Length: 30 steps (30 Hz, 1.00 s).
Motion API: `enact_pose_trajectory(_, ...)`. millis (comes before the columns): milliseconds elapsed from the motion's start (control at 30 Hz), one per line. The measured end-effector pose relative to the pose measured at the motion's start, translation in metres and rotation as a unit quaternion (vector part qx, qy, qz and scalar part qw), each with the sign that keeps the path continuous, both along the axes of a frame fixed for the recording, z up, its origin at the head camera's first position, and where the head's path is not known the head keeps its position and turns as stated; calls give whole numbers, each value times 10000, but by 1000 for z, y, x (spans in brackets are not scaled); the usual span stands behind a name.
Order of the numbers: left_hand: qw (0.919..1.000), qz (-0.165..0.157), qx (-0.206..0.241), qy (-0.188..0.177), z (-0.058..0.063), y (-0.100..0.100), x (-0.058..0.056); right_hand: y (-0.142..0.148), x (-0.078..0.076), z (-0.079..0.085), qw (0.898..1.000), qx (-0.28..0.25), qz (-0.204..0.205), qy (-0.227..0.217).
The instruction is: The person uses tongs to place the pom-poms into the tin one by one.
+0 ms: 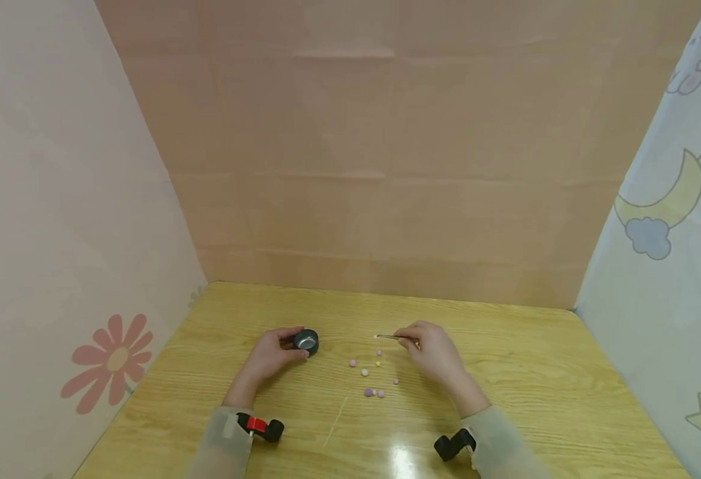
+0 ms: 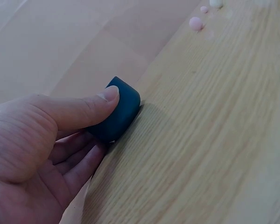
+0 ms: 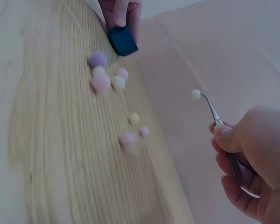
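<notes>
The tweezers [image 3: 215,115] look metal. The cup [image 1: 306,341] is matt outside, shiny inside. The wood-grained desk [image 1: 542,379] gleams at six o'clock.

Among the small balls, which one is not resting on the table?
The pale ball at the tip of the tweezers in the right hand. It alone is held up; the other balls rest on the table.

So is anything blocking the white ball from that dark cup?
Nothing visible stands between the white ball, held in the tweezers, and the dark cup in the left hand; in the head view, the loose balls lie below that path.
</notes>
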<state>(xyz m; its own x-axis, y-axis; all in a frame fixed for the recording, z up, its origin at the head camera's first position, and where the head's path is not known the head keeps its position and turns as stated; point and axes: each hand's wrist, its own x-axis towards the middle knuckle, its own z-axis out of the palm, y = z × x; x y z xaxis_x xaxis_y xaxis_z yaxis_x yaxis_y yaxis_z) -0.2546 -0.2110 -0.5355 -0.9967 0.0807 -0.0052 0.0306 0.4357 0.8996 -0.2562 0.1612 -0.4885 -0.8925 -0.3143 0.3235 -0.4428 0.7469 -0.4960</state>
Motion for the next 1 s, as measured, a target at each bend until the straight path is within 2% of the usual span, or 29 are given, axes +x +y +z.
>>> enact_pose_trajectory(300,10000,-22,14,-3,0,-1,0,-45,-6,-9,9990,-183,380,160)
enact_pose_trajectory(667,10000,-16,84,17,1,0,1,-89,-16,-12,9972,268,685,95)
enact_pose_trajectory(1000,9999,-35,123,21,2,1,1,-123,-27,-11,9958,595,690,99)
